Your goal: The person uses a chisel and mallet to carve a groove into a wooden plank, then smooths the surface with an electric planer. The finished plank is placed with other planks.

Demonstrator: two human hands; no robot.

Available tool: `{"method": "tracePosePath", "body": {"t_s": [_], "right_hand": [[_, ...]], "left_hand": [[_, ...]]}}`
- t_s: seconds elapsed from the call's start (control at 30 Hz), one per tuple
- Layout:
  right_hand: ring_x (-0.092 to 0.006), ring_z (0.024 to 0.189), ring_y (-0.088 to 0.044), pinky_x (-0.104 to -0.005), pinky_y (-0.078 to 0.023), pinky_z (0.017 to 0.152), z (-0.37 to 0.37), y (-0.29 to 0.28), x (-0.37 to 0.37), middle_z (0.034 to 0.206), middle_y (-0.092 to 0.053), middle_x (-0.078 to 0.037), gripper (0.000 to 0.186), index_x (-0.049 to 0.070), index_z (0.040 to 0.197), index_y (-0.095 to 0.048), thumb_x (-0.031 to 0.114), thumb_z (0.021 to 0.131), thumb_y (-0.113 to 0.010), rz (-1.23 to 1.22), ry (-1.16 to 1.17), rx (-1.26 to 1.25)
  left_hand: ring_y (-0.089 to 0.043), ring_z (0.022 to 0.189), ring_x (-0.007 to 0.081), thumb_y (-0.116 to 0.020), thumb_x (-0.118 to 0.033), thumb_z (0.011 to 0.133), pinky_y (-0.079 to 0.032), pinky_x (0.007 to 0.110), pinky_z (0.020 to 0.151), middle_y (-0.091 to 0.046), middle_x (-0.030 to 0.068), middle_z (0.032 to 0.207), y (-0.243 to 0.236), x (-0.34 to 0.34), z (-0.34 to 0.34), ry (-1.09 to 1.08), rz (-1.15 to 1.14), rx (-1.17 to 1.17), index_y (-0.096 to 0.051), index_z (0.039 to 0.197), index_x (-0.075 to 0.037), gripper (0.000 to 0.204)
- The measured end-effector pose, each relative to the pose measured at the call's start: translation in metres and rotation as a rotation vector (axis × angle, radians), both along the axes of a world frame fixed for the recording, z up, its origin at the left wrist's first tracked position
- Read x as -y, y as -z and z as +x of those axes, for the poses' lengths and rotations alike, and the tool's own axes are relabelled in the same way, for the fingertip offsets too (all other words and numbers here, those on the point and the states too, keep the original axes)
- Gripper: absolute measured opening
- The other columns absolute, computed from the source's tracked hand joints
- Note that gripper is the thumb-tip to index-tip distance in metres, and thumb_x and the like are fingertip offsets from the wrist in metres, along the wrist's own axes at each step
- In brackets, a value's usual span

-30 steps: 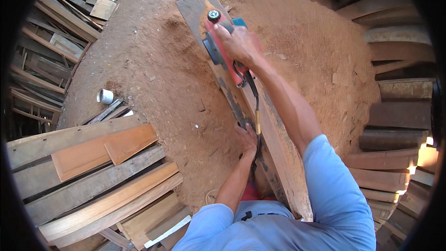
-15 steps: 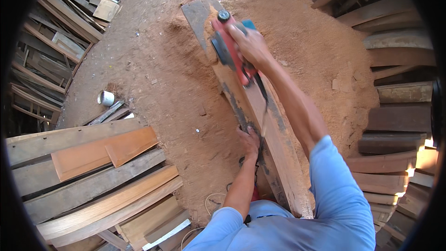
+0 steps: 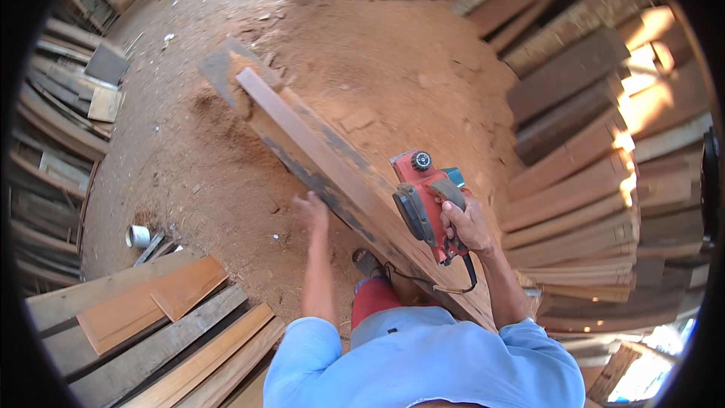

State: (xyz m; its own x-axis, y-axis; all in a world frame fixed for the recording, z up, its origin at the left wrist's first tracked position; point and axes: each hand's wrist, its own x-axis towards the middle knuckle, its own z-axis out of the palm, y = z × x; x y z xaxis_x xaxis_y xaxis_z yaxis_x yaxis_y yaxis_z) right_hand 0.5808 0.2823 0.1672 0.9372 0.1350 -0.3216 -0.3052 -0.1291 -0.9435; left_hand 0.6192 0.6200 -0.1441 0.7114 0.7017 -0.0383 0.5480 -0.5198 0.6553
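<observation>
My right hand [image 3: 467, 223] is wrapped round the rear handle of a red electric planer [image 3: 423, 208], which has a black front knob and a dark side cover. The planer is over the right side of the work, near my body; whether its sole touches wood cannot be seen. A black cord [image 3: 470, 276] hangs from its back end. A long reddish timber strip [image 3: 302, 125] lies lengthwise on a wider worn plank [image 3: 219, 68]. Beside the plank's left edge is my left hand [image 3: 310, 211], slightly blurred, fingers apart and holding nothing.
A broad heap of wood shavings [image 3: 393, 68] spreads beyond the plank. Stacked boards [image 3: 566, 204] line the right, and more boards [image 3: 166, 332] lie at the lower left. A white bucket [image 3: 138, 236] is on the ground at left. My foot [image 3: 368, 263] is near the plank.
The planer has come back from the far end of the timber toward my body, in my right hand. My left hand has moved off the plank's edge. The view has turned right.
</observation>
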Motion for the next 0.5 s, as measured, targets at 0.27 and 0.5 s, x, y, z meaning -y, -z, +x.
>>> {"method": "tracePosePath", "body": {"t_s": [0.27, 0.5], "right_hand": [[-0.0067, 0.051, -0.051, -0.0242, -0.04, 0.046, -0.157, -0.003, 0.135, 0.065, -0.054, 0.001, 0.041, 0.0, 0.105, -0.061, 0.04, 0.101, -0.063, 0.006, 0.279, 0.011], [-0.0081, 0.05, -0.051, -0.025, -0.04, 0.046, -0.284, -0.036, 0.231, 0.064, -0.053, 0.0, 0.045, -0.005, 0.112, -0.06, 0.039, 0.1, -0.061, -0.038, 0.281, 0.084]], "left_hand": [[-0.048, 0.13, 0.0471, -0.066, -0.046, 0.094, -0.034, 0.06, 0.11, -0.047, 0.0355, 0.14, -0.109, 0.152, -0.125, 0.157, -0.069, -0.062, -0.038, 0.145, 0.004, 0.077], [-0.051, 0.132, 0.0495, -0.08, -0.038, 0.08, -0.043, 0.051, 0.111, -0.046, 0.0419, 0.138, -0.129, 0.269, -0.145, 0.091, -0.329, -0.178, -0.024, 0.146, 0.008, 0.099]]}}
